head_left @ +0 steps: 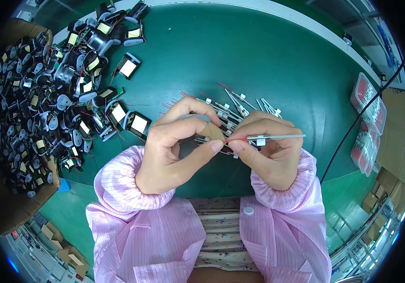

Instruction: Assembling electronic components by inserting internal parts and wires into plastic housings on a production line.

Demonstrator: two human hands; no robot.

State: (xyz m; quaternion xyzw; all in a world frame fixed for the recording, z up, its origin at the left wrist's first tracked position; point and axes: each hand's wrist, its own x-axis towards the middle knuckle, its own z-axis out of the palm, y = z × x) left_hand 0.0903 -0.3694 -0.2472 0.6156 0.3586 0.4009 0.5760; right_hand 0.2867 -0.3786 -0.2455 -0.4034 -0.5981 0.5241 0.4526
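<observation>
Head view. A: Step in hand?
B: Apparently working the red wire [236, 140], pinched by left hand [165, 151] and right hand [280, 165]; attached grey stick [285, 136], toward three o'clock.
A: Next move?
B: Likely calls for steady fingertips. Loose sticks [228, 112]: one o'clock.

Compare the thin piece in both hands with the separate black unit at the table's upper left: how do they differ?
The thin piece is slender; the black unit is blocky.
The thin piece has a red lead and white block; the black unit has a pale pad.
The left hand and right hand hold the thin piece; the black unit lies on the tabletop.
Both carry a whitish, roughly rectangular part.
</observation>
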